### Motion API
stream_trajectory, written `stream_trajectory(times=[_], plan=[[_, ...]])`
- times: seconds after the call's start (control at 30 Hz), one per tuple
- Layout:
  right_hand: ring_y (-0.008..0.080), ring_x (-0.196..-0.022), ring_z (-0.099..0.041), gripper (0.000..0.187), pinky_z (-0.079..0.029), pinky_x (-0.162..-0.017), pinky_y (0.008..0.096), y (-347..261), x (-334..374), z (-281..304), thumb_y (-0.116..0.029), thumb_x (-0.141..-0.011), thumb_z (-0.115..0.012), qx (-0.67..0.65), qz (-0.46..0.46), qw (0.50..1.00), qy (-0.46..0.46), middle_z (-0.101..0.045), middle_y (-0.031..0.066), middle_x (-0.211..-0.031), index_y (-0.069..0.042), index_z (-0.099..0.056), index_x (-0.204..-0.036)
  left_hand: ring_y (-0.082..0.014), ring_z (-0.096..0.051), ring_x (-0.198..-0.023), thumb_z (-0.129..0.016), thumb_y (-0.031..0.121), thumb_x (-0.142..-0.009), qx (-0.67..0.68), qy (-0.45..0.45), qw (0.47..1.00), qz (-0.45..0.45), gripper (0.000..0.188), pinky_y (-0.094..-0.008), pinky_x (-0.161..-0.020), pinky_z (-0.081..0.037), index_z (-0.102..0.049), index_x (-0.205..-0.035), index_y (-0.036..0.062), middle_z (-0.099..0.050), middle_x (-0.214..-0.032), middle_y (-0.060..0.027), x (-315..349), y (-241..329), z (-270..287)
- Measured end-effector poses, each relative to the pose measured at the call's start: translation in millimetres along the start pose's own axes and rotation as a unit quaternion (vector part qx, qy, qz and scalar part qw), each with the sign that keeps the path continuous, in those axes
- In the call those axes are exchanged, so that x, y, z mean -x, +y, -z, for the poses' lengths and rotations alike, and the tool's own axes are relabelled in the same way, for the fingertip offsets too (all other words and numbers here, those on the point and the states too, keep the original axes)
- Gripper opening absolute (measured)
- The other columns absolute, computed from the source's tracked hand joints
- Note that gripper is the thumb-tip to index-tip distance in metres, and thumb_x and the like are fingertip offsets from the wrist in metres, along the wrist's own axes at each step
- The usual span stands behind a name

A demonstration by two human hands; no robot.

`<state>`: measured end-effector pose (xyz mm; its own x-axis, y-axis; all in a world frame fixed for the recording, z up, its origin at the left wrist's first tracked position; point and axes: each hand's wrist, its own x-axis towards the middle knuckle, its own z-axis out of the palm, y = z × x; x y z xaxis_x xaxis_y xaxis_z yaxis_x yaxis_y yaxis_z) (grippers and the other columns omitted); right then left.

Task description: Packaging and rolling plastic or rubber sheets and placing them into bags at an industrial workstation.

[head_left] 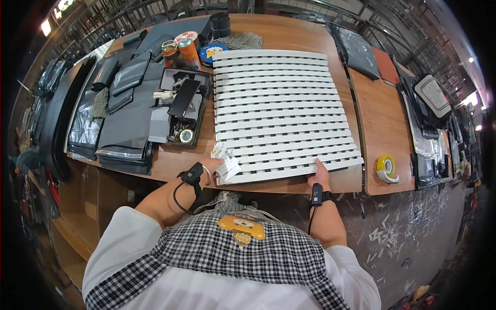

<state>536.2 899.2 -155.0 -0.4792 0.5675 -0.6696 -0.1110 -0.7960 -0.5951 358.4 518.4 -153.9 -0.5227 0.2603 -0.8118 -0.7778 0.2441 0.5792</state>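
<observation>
- Head view: white slatted mat [281,112] sits mid-frame!
- Left hand [211,166] clutches white tags [228,164] at its lower-left corner.
- Right hand [319,175] grips its lower edge, thumb on top.

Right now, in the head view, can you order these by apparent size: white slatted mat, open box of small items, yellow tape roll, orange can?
1. White slatted mat
2. Open box
3. Yellow tape roll and orange can: too alike to rank.

We are looking down through a head-worn fisheye camera at a near, brown, flat wood-grain tabletop [294,33].
</observation>
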Motion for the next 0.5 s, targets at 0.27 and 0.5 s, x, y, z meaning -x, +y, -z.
stream_trajectory(times=[0.27, 0.5], plan=[[0.0242, -0.114, -0.058, 0.034, -0.047, -0.097, 0.0392, 48, 83, 70, -0.020, -0.099, -0.055, 0.109, 0.048, 0.991, -0.068, -0.061, 0.0093, -0.123, -0.002, -0.054, -0.128, -0.0264, -0.068, -0.093, -0.057, 0.009, -0.095, 0.033, 0.014, 0.999, -0.013, 0.031, -0.0404, -0.081, -0.056, -0.055, -0.124, -0.0015, -0.067, -0.111, -0.0131, 16, -50, 16], [0.0270, -0.118, -0.056, 0.034, -0.047, -0.101, 0.0434, 53, 110, 79, -0.020, -0.100, -0.053, -0.037, -0.066, 0.997, -0.015, -0.058, 0.0100, -0.128, -0.005, -0.051, -0.130, -0.0250, -0.068, -0.087, -0.060, 0.019, -0.095, 0.058, 0.037, 0.993, -0.094, 0.036, -0.0348, -0.075, -0.053, -0.059, -0.116, -0.0101, -0.069, -0.105, -0.0153, 7, -74, 24]])
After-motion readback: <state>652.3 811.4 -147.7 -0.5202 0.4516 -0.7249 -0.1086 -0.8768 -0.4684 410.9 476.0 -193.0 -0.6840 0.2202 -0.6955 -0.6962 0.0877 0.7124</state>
